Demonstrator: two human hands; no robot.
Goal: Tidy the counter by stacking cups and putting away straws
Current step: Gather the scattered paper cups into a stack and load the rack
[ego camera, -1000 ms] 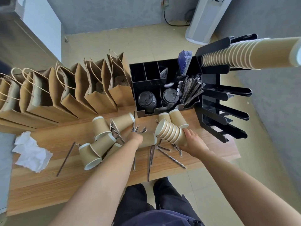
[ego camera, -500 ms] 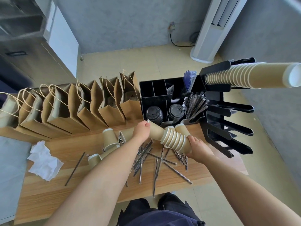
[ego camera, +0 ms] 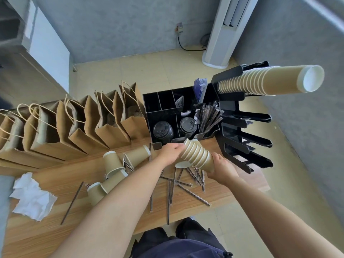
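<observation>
A nested stack of kraft paper cups (ego camera: 197, 155) is held in the air just above the wooden counter (ego camera: 55, 183), tilted with its open end up and to the left, right in front of the black organizer (ego camera: 167, 112). The right hand (ego camera: 222, 167) is wrapped closed around the stack's lower end, and the left hand (ego camera: 170, 151) presses against the upper rim end, fingers curled around it, so the stack lies between the two hands. Beneath it a single cup (ego camera: 181, 164) shows its white mouth, and wrapped straws (ego camera: 186, 185) lie scattered on the counter under and in front of both hands. To the left of the left forearm several loose cups (ego camera: 113, 164) lie tipped on their sides, with one more straw (ego camera: 72, 202) farther left and a crumpled white napkin (ego camera: 32, 198) near the counter's left end. A row of brown paper bags (ego camera: 83, 127) stands along the far edge. The organizer holds black lids (ego camera: 162, 130) and more straws, and on the black rack (ego camera: 242, 127) at the right a long stack of cups (ego camera: 270, 81) juts toward the camera.
</observation>
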